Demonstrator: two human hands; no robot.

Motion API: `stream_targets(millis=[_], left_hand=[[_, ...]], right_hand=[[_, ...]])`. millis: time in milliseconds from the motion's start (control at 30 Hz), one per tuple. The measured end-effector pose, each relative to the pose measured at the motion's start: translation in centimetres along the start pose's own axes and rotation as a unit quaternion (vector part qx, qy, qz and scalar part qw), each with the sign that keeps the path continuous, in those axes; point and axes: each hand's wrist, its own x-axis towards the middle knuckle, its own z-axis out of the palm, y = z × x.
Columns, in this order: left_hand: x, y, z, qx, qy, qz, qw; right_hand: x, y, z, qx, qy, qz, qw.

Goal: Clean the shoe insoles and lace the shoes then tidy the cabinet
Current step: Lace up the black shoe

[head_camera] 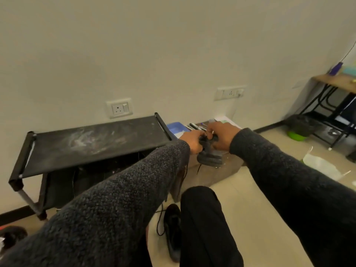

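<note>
Head view: both hands grip one black shoe (209, 155).
Left hand (192, 140) and right hand (221, 136) curl around its top, right of the black rack (92, 145).

A pale beige tiled floor (260, 218) is carrying everything here. A low black fabric-topped shoe rack (96, 143) with a dusty, white-smeared top is standing on it against the wall. Just right of the rack, a grey-brown box-like block (217, 175) is sitting on the floor. A black shoe (173, 232) with a loose black lace (159, 226) is lying on the tiles near the bottom of the view. A crumpled clear plastic bag (321, 167) is lying at the right, and a green bowl (296, 135) is resting beneath a wooden-topped, black-framed worktop (339, 81).
</note>
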Motion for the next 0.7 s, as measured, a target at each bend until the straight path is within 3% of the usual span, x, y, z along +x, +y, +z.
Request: stream_targets(millis=[233,567,633,700], left_hand=[[2.9,-4.1,3.6,-0.016,0.04,-0.02,0.999],[10.6,-11.3,11.7,-0.052,0.026,-0.053,0.997],[11.6,-11.5,11.9,-0.023,0.033,-0.045,0.998],[12.2,-11.1,11.8,0.028,0.042,-0.061,0.997]], right_hand=[[2.9,0.5,7.6,0.058,0.007,0.027,0.998],[8.9,5.5,21.5,0.084,0.022,-0.004,0.996],[9.9,6.4,22.1,0.134,0.02,-0.008,0.991],[10.9,7.9,21.7,0.267,0.001,0.028,0.963]])
